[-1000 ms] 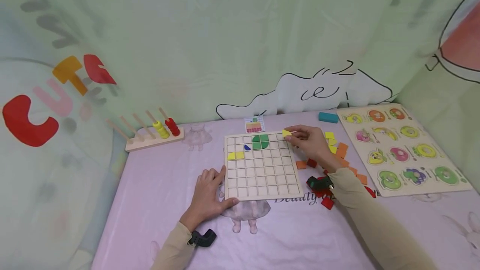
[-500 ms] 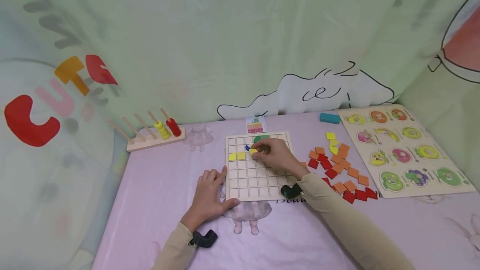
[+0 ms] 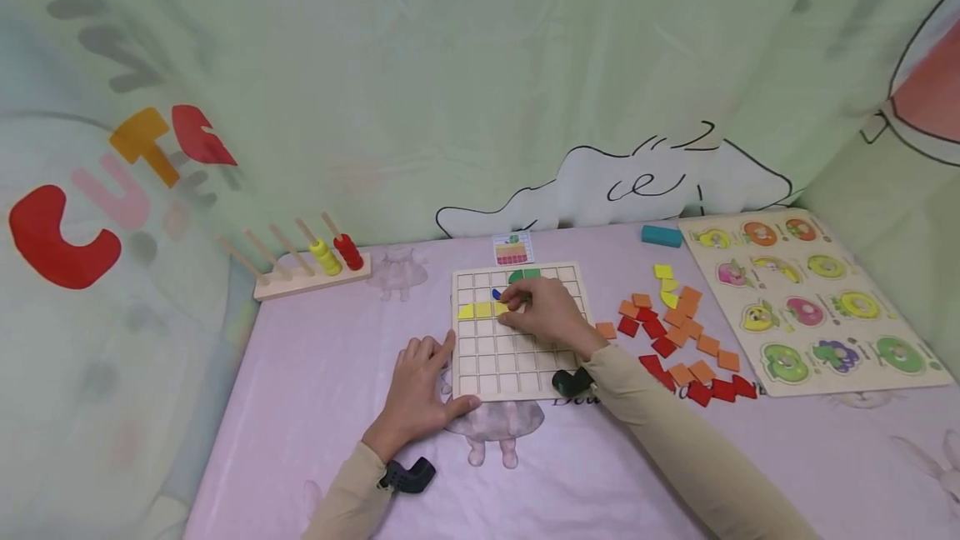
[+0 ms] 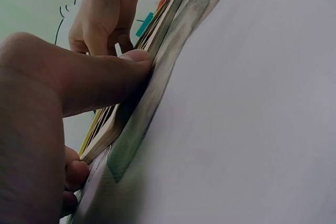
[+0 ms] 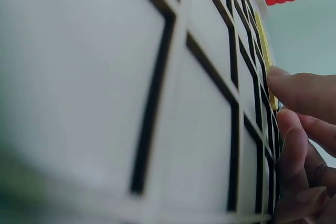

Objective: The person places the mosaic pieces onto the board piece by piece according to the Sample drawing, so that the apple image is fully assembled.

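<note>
A wooden grid board (image 3: pixel 487 365) lies on the cloth in the head view. My left hand (image 3: pixel 420 386) holds its near left corner, thumb on the front edge and fingers along the left side. My right hand (image 3: pixel 551 311) is over the board, thumb and index finger pinching a yellow tile (image 3: pixel 500 308) in the third cell of a row. Two more yellow tiles (image 3: pixel 475 311) lie to its left. Just above sits a small blue piece (image 3: pixel 497 294). Green tiles (image 3: pixel 525 275) behind the hand are partly hidden. In the right wrist view, the thumb touches the yellow strip (image 5: pixel 274 98).
Loose red and orange tiles (image 3: pixel 690 328) and a few yellow ones (image 3: pixel 663 272) lie right of the board. Behind it is a pattern card (image 3: pixel 513 249). A bead rack (image 3: pixel 311 276) stands left, a teal block (image 3: pixel 662 236) back right, a fruit puzzle board (image 3: pixel 806 307) far right.
My right hand has carried a yellow tile from the board's far right corner leftward, then down into the third cell beside the two yellow tiles. My left hand has stayed at the corner.
</note>
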`<state>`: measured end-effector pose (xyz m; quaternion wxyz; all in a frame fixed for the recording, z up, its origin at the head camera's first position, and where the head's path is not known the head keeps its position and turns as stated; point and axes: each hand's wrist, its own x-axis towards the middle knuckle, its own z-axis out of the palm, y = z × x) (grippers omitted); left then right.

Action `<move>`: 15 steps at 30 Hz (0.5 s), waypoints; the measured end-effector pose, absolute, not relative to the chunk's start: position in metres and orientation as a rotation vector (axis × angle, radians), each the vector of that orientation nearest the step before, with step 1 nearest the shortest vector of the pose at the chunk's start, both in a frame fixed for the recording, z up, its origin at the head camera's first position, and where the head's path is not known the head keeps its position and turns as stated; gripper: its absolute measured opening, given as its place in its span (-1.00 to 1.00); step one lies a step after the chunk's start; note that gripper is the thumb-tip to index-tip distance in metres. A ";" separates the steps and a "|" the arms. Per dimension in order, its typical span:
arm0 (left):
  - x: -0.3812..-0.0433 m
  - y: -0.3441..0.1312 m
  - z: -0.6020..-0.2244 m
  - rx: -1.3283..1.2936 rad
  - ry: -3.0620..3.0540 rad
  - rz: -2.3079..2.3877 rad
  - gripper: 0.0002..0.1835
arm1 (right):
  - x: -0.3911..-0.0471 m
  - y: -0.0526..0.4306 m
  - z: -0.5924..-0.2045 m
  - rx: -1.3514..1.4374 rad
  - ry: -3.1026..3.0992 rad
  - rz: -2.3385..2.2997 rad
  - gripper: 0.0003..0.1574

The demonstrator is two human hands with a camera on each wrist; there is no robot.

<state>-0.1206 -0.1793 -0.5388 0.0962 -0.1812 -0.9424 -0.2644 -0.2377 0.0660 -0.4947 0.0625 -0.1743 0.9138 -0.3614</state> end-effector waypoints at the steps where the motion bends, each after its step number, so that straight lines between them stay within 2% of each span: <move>1: -0.121 -0.179 -0.539 -0.538 -2.790 -0.786 0.12 | -0.238 0.066 -0.494 -0.521 2.762 -1.093 -0.73; 7: -0.121 -0.179 -0.539 -0.528 -2.798 -0.782 0.13 | -0.239 0.066 -0.493 -0.520 2.765 -1.074 -0.84; 15: -0.121 -0.178 -0.539 -0.528 -2.795 -0.778 0.13 | -0.240 0.072 -0.490 -0.538 2.723 -1.134 -0.78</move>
